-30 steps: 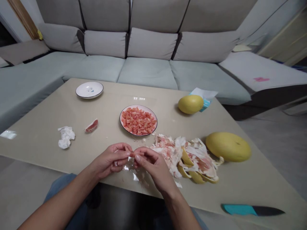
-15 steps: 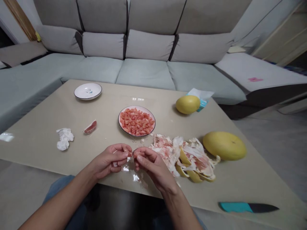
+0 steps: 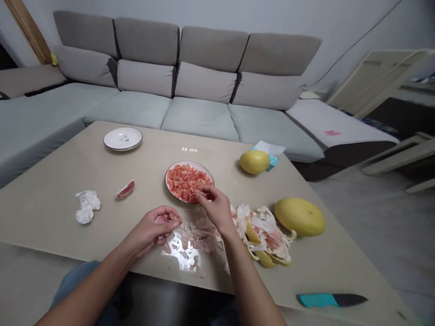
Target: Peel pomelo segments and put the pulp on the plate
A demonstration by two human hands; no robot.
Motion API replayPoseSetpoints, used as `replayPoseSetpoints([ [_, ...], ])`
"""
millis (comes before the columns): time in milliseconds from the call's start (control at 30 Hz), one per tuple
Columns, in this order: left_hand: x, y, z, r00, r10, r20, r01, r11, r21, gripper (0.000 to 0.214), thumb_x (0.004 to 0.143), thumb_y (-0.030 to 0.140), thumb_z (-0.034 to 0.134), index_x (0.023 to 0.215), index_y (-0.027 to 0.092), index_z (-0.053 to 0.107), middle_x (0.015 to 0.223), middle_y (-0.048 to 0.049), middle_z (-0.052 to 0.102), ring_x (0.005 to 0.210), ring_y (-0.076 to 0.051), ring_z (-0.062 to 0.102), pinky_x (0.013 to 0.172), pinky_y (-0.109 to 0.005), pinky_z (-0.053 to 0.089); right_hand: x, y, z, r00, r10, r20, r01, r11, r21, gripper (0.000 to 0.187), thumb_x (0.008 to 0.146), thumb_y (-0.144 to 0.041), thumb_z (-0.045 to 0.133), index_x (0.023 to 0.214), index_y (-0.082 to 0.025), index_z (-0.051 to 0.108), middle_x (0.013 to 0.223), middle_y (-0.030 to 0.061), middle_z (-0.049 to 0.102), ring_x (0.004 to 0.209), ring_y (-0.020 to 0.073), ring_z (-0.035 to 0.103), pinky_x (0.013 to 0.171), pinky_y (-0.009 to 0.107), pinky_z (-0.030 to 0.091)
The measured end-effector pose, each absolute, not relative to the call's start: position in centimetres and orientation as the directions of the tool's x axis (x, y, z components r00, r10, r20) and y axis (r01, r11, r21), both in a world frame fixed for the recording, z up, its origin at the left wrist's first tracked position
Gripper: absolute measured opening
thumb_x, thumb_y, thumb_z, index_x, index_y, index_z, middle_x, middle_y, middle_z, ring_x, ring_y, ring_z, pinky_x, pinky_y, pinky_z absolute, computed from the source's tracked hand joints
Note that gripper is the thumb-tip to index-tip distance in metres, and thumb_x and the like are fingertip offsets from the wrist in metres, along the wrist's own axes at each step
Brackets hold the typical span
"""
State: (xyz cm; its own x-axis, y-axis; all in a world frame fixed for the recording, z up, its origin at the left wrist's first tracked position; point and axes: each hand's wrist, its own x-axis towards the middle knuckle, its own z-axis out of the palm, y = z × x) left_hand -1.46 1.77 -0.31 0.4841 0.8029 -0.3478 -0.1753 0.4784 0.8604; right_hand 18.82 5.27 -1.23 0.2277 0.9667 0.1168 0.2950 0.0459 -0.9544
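My left hand (image 3: 152, 228) hovers over the table's near side, fingers curled around a pinkish piece of pomelo flesh (image 3: 163, 219). My right hand (image 3: 214, 209) reaches over the rim of a round white plate (image 3: 189, 162) heaped with chopped pink pomelo pulp (image 3: 185, 183), its fingertips pinched at the plate's near right edge. Whether those fingertips hold a small bit is hidden. Pale membrane scraps (image 3: 193, 240) lie under and between my hands.
A heap of pomelo rind (image 3: 267, 240) lies right of my right forearm, beside a large peeled-looking yellow pomelo (image 3: 300, 217). A smaller pomelo (image 3: 254, 161), a tissue pack (image 3: 268, 154), a small white dish (image 3: 123, 138), a pomelo segment (image 3: 125, 190), crumpled tissue (image 3: 87, 207) and a teal-handled knife (image 3: 326, 299) share the beige table (image 3: 68, 167).
My right hand has left my left hand and moved forward to the plate's edge. My left hand stays nearly in place. The whole view has tilted, so the table sits lower in the picture.
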Motion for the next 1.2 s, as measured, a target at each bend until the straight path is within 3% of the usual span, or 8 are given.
replayPoseSetpoints([
  [200,-1.6,2.2,-0.4,0.41,0.846,-0.34,-0.201,0.447,0.872,0.033,0.069,0.035,0.081,0.089,0.016,0.063,0.085,0.0002,0.059,0.049,-0.001,0.036,0.039,-0.014,0.022,18.9,5.6,-1.7,0.254,0.935,0.246,0.356,0.146,-0.923,0.036,0.08,-0.025,0.06,0.115,-0.02,0.066,0.132,0.0101,0.059,0.119,0.0248,0.054,0.102,0.04,0.042],
  [333,-1.3,1.8,-0.7,0.353,0.898,-0.264,-0.149,0.332,0.931,0.029,0.073,0.035,0.077,0.09,0.016,0.063,0.08,0.0006,0.06,0.047,-0.003,0.038,0.04,-0.016,0.028,18.1,2.3,-1.6,0.181,0.97,0.162,0.3,0.103,-0.949,0.028,0.083,-0.033,0.062,0.106,-0.018,0.07,0.11,0.0105,0.07,0.099,0.0237,0.064,0.087,0.039,0.051],
  [533,-1.1,1.7,-1.2,0.276,0.952,-0.131,-0.119,0.169,0.979,0.025,0.072,0.033,0.077,0.086,0.018,0.064,0.089,-0.0016,0.065,0.052,-0.006,0.048,0.041,-0.017,0.034,16.8,0.2,-0.1,-0.144,0.972,-0.187,-0.028,-0.193,-0.981,0.036,0.082,-0.049,0.066,0.101,-0.019,0.071,0.085,0.0038,0.071,0.071,0.0151,0.063,0.062,0.025,0.049],
  [633,-1.2,1.8,-1.4,0.286,0.952,-0.111,-0.138,0.155,0.978,0.024,0.072,0.032,0.078,0.086,0.018,0.064,0.079,0.0001,0.064,0.055,-0.008,0.051,0.043,-0.017,0.034,16.5,0.0,0.2,-0.222,0.955,-0.196,-0.072,-0.216,-0.974,0.033,0.079,-0.047,0.07,0.097,-0.019,0.072,0.079,0.0017,0.069,0.07,0.0133,0.061,0.061,0.023,0.047],
  [833,-1.0,1.7,-1.2,0.272,0.955,-0.118,-0.097,0.15,0.984,0.022,0.072,0.031,0.078,0.085,0.018,0.066,0.067,0.0027,0.062,0.051,-0.008,0.049,0.045,-0.018,0.034,16.4,0.0,0.1,-0.181,0.962,-0.206,-0.08,-0.223,-0.972,0.027,0.076,-0.042,0.074,0.09,-0.019,0.075,0.073,0.0005,0.068,0.065,0.0125,0.059,0.059,0.023,0.046],
  [933,-0.9,1.6,-1.1,0.27,0.956,-0.11,-0.099,0.142,0.985,0.02,0.072,0.029,0.078,0.084,0.018,0.066,0.069,0.0021,0.064,0.056,-0.01,0.054,0.051,-0.019,0.04,16.5,0.0,0.3,-0.17,0.963,-0.21,-0.069,-0.224,-0.972,0.027,0.077,-0.042,0.071,0.091,-0.019,0.076,0.068,-0.0004,0.067,0.063,0.0122,0.059,0.059,0.023,0.046],
  [1100,-0.9,1.6,-1.2,0.283,0.956,-0.084,-0.099,0.116,0.988,0.017,0.072,0.025,0.076,0.084,0.018,0.067,0.081,-0.0015,0.067,0.074,-0.015,0.062,0.069,-0.024,0.048,16.3,-0.4,0.2,-0.169,0.969,-0.179,-0.037,-0.188,-0.982,0.03,0.077,-0.043,0.072,0.094,-0.019,0.074,0.08,0.002,0.071,0.067,0.0129,0.061,0.059,0.023,0.048],
  [1200,-1.0,1.6,-1.3,0.311,0.944,-0.108,-0.052,0.13,0.99,0.034,0.07,0.024,0.077,0.101,0.02,0.067,0.088,-0.002,0.066,0.067,-0.013,0.058,0.062,-0.023,0.047,16.9,0.1,-0.1,-0.103,0.988,-0.118,0.073,-0.111,-0.991,0.029,0.078,-0.044,0.07,0.089,-0.017,0.073,0.077,0.0031,0.072,0.065,0.0144,0.063,0.059,0.025,0.049],
])
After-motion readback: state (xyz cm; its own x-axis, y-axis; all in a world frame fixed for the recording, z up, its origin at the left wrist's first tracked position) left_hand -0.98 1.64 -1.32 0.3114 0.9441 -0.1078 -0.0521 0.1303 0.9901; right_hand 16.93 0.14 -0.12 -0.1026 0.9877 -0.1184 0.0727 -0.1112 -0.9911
